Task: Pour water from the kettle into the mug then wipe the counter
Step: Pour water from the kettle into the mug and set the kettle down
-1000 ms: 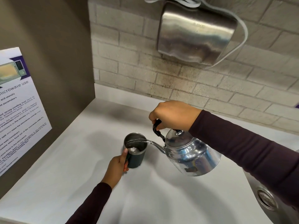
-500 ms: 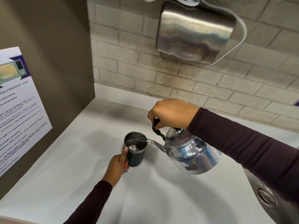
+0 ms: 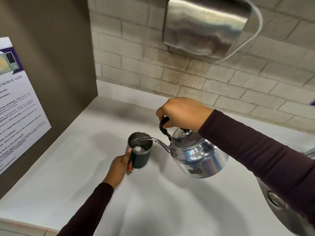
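Observation:
A dark mug (image 3: 142,159) with a steel rim stands upright on the white counter (image 3: 68,167). My left hand (image 3: 120,166) grips its handle on the near left side. A shiny steel kettle (image 3: 196,155) hangs tilted to the right of the mug, its spout over the rim. A thin stream of water runs from the spout into the mug and splashes inside. My right hand (image 3: 183,113) is closed on the kettle's black handle above the lid.
A steel sink (image 3: 279,206) with a drain lies at the right edge. A steel hand dryer (image 3: 204,26) is mounted on the brick wall above. A brown side panel with a microwave notice (image 3: 15,103) bounds the counter on the left.
The kettle has tipped slightly further and its body has risen a little. Water keeps flowing into the mug. Both hands hold their grips as before.

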`<act>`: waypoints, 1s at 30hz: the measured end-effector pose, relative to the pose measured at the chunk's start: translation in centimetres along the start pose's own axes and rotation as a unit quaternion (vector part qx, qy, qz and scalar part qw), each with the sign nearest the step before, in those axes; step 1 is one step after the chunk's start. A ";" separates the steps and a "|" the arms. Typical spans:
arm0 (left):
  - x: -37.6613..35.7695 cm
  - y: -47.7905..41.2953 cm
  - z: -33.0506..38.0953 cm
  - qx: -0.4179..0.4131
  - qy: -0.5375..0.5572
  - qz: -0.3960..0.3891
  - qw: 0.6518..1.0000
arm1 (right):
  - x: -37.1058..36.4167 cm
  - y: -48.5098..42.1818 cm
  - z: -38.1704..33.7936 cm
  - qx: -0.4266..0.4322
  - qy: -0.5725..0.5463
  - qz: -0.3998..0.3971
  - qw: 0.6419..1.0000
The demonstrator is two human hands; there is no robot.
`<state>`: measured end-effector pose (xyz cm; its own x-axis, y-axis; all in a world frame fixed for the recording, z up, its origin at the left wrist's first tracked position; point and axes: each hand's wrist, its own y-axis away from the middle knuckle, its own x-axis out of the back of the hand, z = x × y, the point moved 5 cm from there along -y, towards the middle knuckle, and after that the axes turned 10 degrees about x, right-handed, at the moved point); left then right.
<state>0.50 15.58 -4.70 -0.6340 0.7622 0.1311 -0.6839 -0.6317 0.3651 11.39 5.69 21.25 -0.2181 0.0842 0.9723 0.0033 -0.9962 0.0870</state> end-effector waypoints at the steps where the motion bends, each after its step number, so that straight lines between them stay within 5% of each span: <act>1: 0.2 0.1 0.2 -0.006 -0.001 0.007 1.000 | -0.2 0.5 0.2 -0.007 -0.006 0.010 1.000; 10: 3.1 2.5 4.1 -0.104 0.107 0.152 0.977 | -3.9 7.1 2.4 -0.141 -0.085 0.177 0.970; 21: -4.3 3.5 8.3 -0.178 0.078 0.049 0.980 | -11.2 15.0 7.9 -0.341 -0.193 0.247 0.886; 30: -13.1 3.4 7.4 -0.147 0.024 -0.064 0.987 | -16.3 17.4 16.4 -0.352 -0.157 0.231 0.893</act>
<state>9.21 4.50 1.63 -0.5474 0.8351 0.0544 -0.8299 -0.5501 0.0925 31.04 -12.70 10.44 -0.0670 -0.4473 0.8919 -0.6169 -0.6840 -0.3894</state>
